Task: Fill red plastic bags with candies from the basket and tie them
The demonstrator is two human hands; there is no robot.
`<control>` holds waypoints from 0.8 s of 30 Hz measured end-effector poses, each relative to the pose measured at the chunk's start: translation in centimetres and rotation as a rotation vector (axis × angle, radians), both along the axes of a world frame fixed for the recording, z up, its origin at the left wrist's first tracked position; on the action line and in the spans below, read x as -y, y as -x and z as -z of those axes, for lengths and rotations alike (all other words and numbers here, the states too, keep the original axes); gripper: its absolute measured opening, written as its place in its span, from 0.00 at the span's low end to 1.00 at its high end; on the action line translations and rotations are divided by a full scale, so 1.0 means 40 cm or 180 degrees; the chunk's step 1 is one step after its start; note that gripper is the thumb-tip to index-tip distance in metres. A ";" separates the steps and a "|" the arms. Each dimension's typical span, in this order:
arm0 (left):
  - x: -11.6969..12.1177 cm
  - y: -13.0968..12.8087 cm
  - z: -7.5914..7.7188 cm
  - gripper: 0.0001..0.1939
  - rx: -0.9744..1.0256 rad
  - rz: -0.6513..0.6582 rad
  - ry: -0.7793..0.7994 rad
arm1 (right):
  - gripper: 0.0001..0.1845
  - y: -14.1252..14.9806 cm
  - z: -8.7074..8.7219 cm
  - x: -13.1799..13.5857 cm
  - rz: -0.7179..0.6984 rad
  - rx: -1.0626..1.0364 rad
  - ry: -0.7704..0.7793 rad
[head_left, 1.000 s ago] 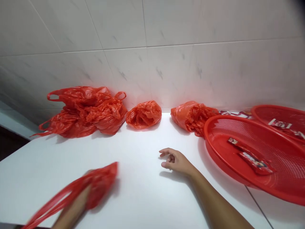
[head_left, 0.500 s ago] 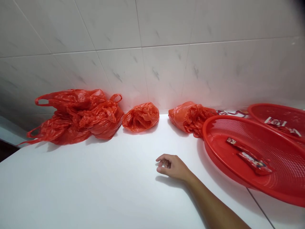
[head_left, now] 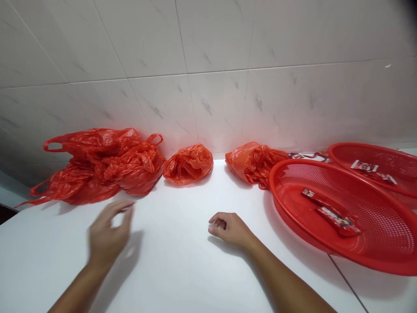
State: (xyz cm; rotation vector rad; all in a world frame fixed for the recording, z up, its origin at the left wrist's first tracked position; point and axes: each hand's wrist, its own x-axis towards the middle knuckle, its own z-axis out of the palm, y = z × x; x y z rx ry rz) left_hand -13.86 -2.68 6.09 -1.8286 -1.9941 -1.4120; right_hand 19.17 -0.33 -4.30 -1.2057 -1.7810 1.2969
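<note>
My left hand [head_left: 110,234] hovers over the white table, slightly blurred, thumb and fingers apart, holding nothing. Beyond it lies a heap of filled red plastic bags [head_left: 104,167] with loose handles. My right hand [head_left: 228,227] is low above the table with its fingers loosely curled and a gap to the thumb; nothing shows in it. Ahead of that hand, a smaller red plastic bag [head_left: 189,164] sits against the wall with its crumpled mouth facing me. Another bunched red bag [head_left: 254,163] touches the rim of the near basket.
A large red plastic basket [head_left: 302,174] on the right holds a few red-wrapped packets [head_left: 339,221]. Behind it stands a second red basket [head_left: 345,150] with more packets. Red-and-white wrappers [head_left: 308,156] show between bag and basket. A tiled wall [head_left: 215,104] closes off the back.
My left hand has come into view at the lower left. The view has shifted slightly, so the bags and baskets appear a little further left. My right hand keeps nearly the same pose.
</note>
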 end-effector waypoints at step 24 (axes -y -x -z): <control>-0.565 -0.261 -0.262 0.10 0.1055 0.0600 -0.0851 | 0.13 -0.028 0.005 -0.039 0.0001 -0.0606 0.0320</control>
